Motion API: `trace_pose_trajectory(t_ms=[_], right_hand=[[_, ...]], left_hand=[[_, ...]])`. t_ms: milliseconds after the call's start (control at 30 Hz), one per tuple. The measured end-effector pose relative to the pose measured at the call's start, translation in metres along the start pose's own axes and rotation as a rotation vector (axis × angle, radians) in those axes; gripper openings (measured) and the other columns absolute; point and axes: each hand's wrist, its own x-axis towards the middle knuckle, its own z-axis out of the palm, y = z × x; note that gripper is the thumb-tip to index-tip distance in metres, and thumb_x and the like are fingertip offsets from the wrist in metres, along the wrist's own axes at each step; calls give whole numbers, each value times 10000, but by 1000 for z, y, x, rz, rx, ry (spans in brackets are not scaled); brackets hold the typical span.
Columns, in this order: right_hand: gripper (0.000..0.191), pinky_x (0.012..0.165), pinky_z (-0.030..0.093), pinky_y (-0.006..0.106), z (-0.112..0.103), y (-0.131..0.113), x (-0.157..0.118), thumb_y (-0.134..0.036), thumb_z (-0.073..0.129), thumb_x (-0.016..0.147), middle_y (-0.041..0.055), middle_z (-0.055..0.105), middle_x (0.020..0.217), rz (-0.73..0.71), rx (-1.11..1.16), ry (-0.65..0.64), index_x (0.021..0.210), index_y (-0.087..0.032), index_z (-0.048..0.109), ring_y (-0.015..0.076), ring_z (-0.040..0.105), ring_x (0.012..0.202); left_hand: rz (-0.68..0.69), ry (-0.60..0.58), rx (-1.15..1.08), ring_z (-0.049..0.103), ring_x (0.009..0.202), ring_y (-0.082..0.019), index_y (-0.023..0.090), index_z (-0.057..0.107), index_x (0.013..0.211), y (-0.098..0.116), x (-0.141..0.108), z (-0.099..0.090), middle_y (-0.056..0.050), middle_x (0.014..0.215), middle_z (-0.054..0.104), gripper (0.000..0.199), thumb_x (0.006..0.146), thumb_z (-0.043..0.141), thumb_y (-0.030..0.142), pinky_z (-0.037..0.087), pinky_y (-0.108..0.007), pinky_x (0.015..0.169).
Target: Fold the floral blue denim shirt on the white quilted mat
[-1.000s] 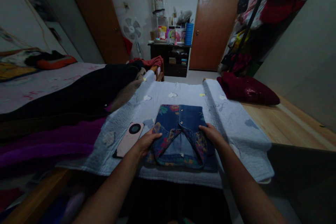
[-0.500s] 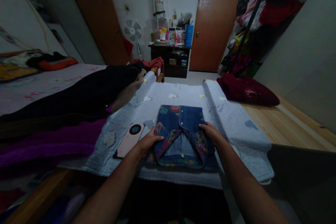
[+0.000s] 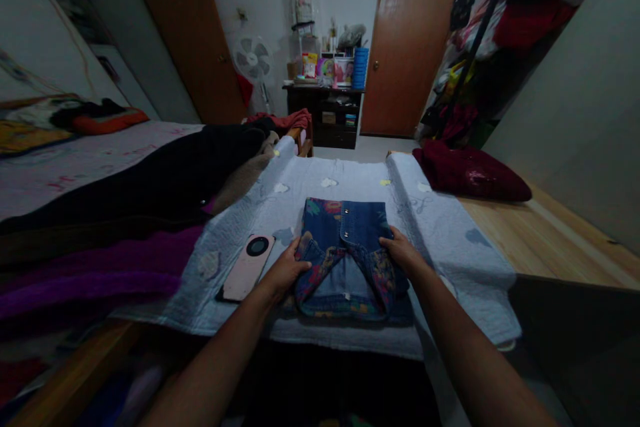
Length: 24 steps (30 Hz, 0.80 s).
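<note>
A folded blue denim garment (image 3: 366,220) with floral patches and metal buttons lies on a pale blue quilted cloth (image 3: 345,177). Its collar opening faces me. My left hand (image 3: 289,270) grips the garment's left edge, thumb on top and fingers partly hidden beside the fabric. On the right edge, my right hand (image 3: 400,250) holds it with thumb and fingers closed at the side. A pink phone (image 3: 245,273) with a round black camera ring lies on the cloth, left of the garment and close to my left forearm.
Dark and purple clothes (image 3: 150,180) are heaped on the bed at the left. A maroon folded garment (image 3: 475,173) rests on the wooden surface (image 3: 550,240) at the right. Farther back stand a white fan (image 3: 253,58) and a dark cabinet (image 3: 323,127).
My left hand and the garment's left edge have shifted very slightly. Both hands keep their hold, and the phone has stayed in place.
</note>
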Motion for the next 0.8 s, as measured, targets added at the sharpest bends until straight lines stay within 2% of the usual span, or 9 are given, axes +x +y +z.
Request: trace_pose_trajectory(t_ms=[200,433,633,800], right_hand=[[507,809,538,317,3,-11,-11,-242,581,661,17,732,1058,-97,45,28,1167,-226,607,205,680,899],[584,796,552,340,-2,-12,-23,-264,613,673,20,723,1081,-115,173,81,1253,-244,556,217,690,904],[593,733,581,361,4,-9,-35,-272,626,691,14,731,1033,-84,325,162,1273,-270,518,224,706,820],[569,796,588,371,18,5,-39,-249,625,704,30,712,1115,-64,404,248,1261,-268,513,228,703,914]], left_hand=[[84,-4,29,613,1164,-225,253,413,1429,6,0,4,-63,1294,633,865,622,596,4,462,-342,1021],[171,-108,92,582,1208,-218,246,494,1384,34,7,11,-46,1308,629,798,627,561,4,389,-351,1095],[173,-219,182,618,1138,-221,244,547,1327,63,38,10,-26,1263,655,803,567,543,-16,456,-342,1025],[177,-327,331,637,1084,-219,215,571,1300,75,73,4,-25,1211,681,789,542,538,-4,480,-341,979]])
